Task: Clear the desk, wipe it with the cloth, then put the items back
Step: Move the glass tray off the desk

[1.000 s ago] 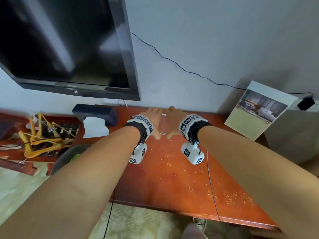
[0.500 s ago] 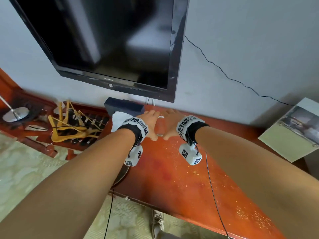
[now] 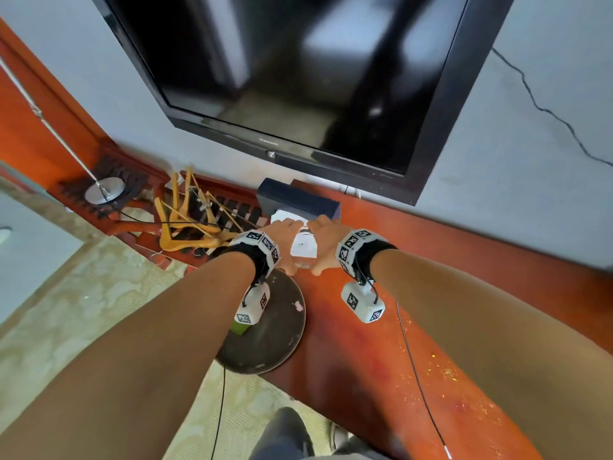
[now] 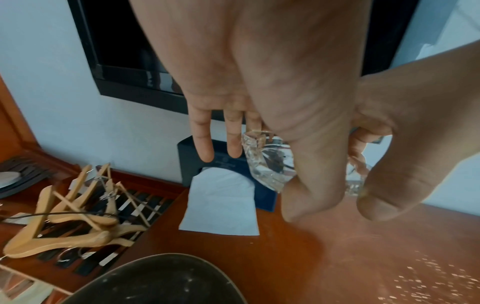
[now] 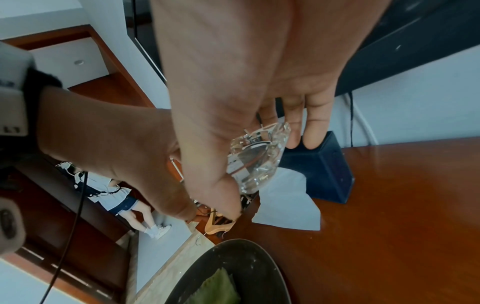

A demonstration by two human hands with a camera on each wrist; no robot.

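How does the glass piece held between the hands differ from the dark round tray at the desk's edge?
The glass ashtray is clear and faceted; the dark round tray is opaque and speckled. The ashtray is far smaller. The left hand and right hand hold the ashtray above the desk, while the tray rests there, overhanging the edge, a green cloth on it. Both are shallow dishes.

- One glass ashtray (image 3: 303,249), centre of frame
- Two hands
- One dark tissue box (image 3: 298,200), above centre
- One dark round tray (image 3: 272,340), lower centre
- One television (image 3: 298,78), top
- Several wooden hangers (image 3: 185,224), left; count unclear
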